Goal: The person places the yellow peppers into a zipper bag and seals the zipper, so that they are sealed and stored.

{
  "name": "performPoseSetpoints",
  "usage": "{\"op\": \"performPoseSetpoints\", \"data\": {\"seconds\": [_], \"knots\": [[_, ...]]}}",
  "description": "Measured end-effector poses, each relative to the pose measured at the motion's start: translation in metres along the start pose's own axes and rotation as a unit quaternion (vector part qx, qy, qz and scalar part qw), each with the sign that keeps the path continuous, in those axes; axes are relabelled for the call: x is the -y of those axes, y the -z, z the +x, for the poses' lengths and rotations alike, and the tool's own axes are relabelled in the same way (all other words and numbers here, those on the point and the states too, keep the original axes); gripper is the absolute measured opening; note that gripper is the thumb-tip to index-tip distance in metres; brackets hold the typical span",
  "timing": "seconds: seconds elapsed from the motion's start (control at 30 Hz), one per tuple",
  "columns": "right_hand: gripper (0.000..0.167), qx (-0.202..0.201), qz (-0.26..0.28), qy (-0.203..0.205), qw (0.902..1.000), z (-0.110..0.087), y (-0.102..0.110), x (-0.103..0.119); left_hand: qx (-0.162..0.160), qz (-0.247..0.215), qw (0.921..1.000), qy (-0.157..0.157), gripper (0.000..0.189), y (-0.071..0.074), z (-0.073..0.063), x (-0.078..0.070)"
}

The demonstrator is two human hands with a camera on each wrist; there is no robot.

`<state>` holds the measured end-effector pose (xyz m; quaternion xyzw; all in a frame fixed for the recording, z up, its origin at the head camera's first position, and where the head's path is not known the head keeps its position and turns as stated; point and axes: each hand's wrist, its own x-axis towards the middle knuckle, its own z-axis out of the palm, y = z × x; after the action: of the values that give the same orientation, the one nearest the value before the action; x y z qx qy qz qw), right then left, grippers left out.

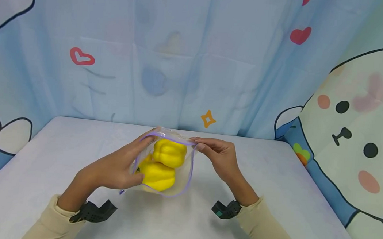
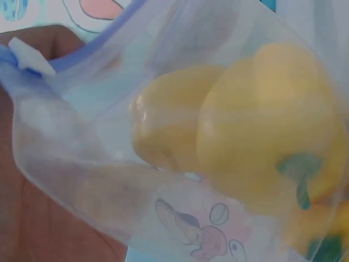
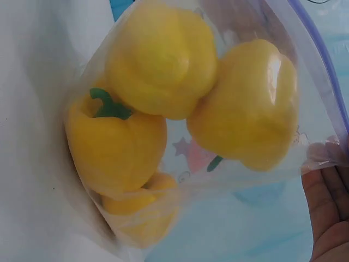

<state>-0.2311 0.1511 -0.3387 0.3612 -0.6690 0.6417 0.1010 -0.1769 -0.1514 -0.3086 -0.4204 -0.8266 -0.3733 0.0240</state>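
Observation:
A clear zip bag (image 1: 189,178) with a purple zip edge is held up over the table, its mouth spread open towards me. Several yellow bell peppers (image 1: 169,153) lie inside; green stems show through the plastic in both wrist views. My left hand (image 1: 117,166) grips the bag's left side, thumb over the lower rim and fingers at the back edge. My right hand (image 1: 220,156) pinches the right corner of the rim between thumb and fingers. A white slider (image 2: 30,57) sits on the zip beside the left hand in the left wrist view.
The white table (image 1: 185,225) spreads under the bag and both forearms. Behind it hangs a light blue curtain (image 1: 131,75) printed with hearts and cartoon animals. Black wrist cameras (image 1: 95,211) are strapped below each hand, next to beige sleeves (image 1: 267,226).

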Motion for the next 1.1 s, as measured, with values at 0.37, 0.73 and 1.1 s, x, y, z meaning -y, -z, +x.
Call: {"op": "performPoseSetpoints", "data": {"seconds": [0.37, 0.73, 1.1], "knots": [[0.022, -0.034, 0.006, 0.019, 0.9992, 0.004, 0.007, 0.002, 0.106, 0.028, 0.9914, 0.072, 0.110, 0.005, -0.007, -0.013], [0.020, -0.068, 0.045, 0.017, 0.9965, 0.006, 0.018, 0.000, 0.051, 0.049, 0.9973, 0.021, 0.080, 0.017, -0.014, 0.001], [0.018, -0.094, 0.047, 0.015, 0.9944, 0.007, 0.028, 0.007, -0.089, 0.091, 0.9911, 0.039, 0.047, 0.027, -0.016, 0.013]]}}
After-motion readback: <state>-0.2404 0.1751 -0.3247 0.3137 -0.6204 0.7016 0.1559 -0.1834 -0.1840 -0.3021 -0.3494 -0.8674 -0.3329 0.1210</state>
